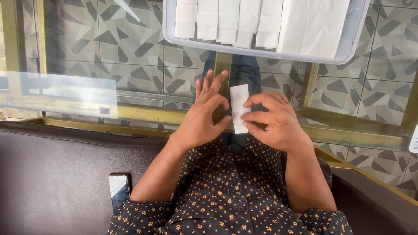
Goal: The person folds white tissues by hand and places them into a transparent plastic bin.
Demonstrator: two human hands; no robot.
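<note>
Phone: a dark phone [119,188] lies on the dark brown sofa seat [52,174] at about 8 o'clock from my hands, well apart from them, its screen catching a pale reflection.

Left hand: my left hand [203,114] is loosely open, the three outer fingers fanned up toward 12 o'clock, while the thumb and forefinger curl in to meet the left edge of the white folded paper. It is a light pinch, not a fist.

Paper: the white folded paper [238,104] stands as a narrow upright strip between my two hands, over the glass tabletop [78,93] and above my lap. How many layers it has I cannot tell from here.

Right hand: my right hand [274,124] sits at 3 o'clock of the strip, fingers bent and pointing left, fingertips and thumb closed on its right edge and lower end.

Tray: a clear plastic tray [355,37] rests on the glass at 12 o'clock, well apart from my hands. Inside it, small white folded pieces [226,21] stand in overlapping rows on the left, and a larger white sheet stack [313,24] fills the right.

Floor: grey patterned tiles [130,52] show through the glass.
</note>
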